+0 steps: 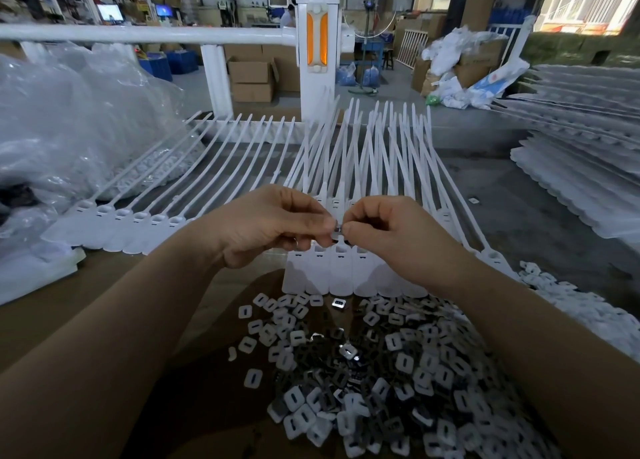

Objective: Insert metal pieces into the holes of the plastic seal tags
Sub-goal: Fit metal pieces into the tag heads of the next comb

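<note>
The metal piece (pixel 338 229) pinched between my left hand (pixel 273 228) and right hand (pixel 391 233) looks shiny and smooth. The seal tags (pixel 341 275) under my fingers are matt white plastic. The heap of metal pieces and plastic caps (pixel 381 382) mixes glossy steel with dull white, lying on plain brown cardboard (pixel 104 285).

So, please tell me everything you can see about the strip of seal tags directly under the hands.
The strip of seal tags is white plastic, several flat tags joined side by side. Each has a rounded flag end toward the person, a slotted head, and a long thin tail fanning away. It lies flat on the table, its near edge at the pile of small pieces. Both hands hover just above its heads.
</note>
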The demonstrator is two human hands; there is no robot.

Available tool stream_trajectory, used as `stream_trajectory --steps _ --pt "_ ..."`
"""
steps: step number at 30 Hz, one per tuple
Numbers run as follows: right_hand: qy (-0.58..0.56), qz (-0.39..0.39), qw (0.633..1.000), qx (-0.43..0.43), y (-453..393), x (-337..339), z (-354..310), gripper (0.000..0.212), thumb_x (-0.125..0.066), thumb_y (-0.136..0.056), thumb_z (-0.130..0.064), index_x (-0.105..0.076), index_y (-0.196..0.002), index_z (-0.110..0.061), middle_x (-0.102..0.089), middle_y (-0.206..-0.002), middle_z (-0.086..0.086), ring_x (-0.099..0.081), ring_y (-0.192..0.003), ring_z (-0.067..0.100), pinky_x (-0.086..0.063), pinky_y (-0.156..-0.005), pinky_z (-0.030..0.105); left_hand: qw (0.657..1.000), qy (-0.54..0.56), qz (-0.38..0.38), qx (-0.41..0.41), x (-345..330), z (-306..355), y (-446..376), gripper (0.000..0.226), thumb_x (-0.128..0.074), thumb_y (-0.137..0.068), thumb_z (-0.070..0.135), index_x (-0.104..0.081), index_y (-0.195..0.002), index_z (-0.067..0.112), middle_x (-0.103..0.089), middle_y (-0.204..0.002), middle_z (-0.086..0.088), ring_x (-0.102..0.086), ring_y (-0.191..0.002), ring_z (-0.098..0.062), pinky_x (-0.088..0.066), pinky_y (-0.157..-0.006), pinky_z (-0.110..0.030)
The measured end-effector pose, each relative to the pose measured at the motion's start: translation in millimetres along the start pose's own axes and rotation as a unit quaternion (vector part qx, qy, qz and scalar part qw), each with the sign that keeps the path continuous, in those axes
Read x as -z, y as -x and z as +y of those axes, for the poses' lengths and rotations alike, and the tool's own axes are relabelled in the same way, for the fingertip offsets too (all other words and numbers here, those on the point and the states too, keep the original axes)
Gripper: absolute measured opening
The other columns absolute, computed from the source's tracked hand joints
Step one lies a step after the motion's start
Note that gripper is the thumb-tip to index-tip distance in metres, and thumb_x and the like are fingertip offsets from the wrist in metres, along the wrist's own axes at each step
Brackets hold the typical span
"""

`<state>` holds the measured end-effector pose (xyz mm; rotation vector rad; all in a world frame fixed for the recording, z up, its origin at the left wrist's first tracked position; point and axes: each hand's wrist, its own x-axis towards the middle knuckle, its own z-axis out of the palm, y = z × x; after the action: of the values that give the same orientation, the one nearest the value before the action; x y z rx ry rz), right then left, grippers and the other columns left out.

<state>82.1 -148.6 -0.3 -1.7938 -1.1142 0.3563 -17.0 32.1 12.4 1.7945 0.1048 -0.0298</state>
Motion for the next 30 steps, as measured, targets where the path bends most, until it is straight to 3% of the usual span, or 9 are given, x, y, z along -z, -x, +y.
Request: stream_trajectory --steps 8,12,16,18,21,24,30 --pt "0.009 -0.003 1.0 -0.006 -1 0 1 0.014 -0.061 -0.093 -0.019 -0.068 -0.081 -0.019 -0.065 -0.077 0.013 -0.051 -0.063 0.013 -0.044 -0.059 0.021 0.999 -0.022 0.024 -0.002 -4 1 -1 0.016 -0.074 -0.065 0.038 -0.075 -0.071 0.023 -0.069 -0.071 0.0 -0.054 -0.059 -0.007 -0.044 -0.054 -0.014" --pt "0.02 0.004 1.0 -0.007 -3 -2 3 0.013 -0.062 -0.092 -0.021 -0.069 -0.081 -0.019 -0.065 -0.073 0.005 -0.053 -0.062 0.014 -0.048 -0.062 0.026 0.996 -0.076 0.04 -0.013 -4 0 -3 0.012 -0.069 -0.085 0.021 -0.073 -0.074 0.022 -0.068 -0.07 0.002 -0.055 -0.061 -0.006 -0.043 -0.056 -0.014" --pt "0.061 0.061 0.996 -0.017 -7 -1 12 0.012 -0.064 -0.092 -0.023 -0.068 -0.081 -0.023 -0.064 -0.063 -0.021 -0.057 -0.056 -0.005 -0.042 -0.053 0.009 0.974 -0.194 0.119 0.001 -3 -7 -5 0.012 -0.064 -0.092 0.024 -0.071 -0.082 0.024 -0.069 -0.071 0.011 -0.059 -0.062 0.002 -0.044 -0.066 -0.02" --pt "0.086 0.058 0.994 -0.045 -8 -1 17 0.011 -0.063 -0.092 -0.023 -0.068 -0.082 -0.026 -0.066 -0.069 -0.018 -0.06 -0.063 -0.006 -0.043 -0.054 0.007 0.955 -0.257 0.145 0.015 -3 -12 -8 0.01 -0.064 -0.092 0.027 -0.07 -0.085 0.024 -0.071 -0.077 0.011 -0.064 -0.071 0.002 -0.049 -0.069 -0.025" --pt "0.11 0.046 0.99 -0.072 -10 -1 21 0.009 -0.063 -0.092 -0.026 -0.069 -0.086 -0.027 -0.07 -0.081 -0.01 -0.064 -0.072 0.002 -0.047 -0.059 0.01 0.937 -0.309 0.156 0.043 -6 -15 -13 0.013 -0.065 -0.092 0.029 -0.072 -0.091 0.018 -0.071 -0.087 0.003 -0.066 -0.082 -0.012 -0.053 -0.073 -0.03" --pt "0.117 0.042 0.989 -0.08 -10 -1 21 0.009 -0.062 -0.092 -0.027 -0.07 -0.089 -0.025 -0.069 -0.083 -0.009 -0.063 -0.071 0.002 -0.048 -0.061 0.014 0.93 -0.326 0.154 0.063 -9 -16 -16 0.014 -0.065 -0.092 0.031 -0.071 -0.089 0.019 -0.068 -0.082 0.006 -0.061 -0.075 -0.007 -0.043 -0.062 -0.023" --pt "0.126 0.031 0.988 -0.084 -9 -2 19 0.011 -0.061 -0.093 -0.026 -0.07 -0.096 -0.022 -0.069 -0.09 -0.006 -0.065 -0.082 0.009 -0.056 -0.078 0.028 0.927 -0.333 0.152 0.078 -10 -18 -18 0.013 -0.07 -0.088 0.033 -0.072 -0.082 0.022 -0.068 -0.079 0.005 -0.062 -0.075 -0.009 -0.043 -0.062 -0.023"
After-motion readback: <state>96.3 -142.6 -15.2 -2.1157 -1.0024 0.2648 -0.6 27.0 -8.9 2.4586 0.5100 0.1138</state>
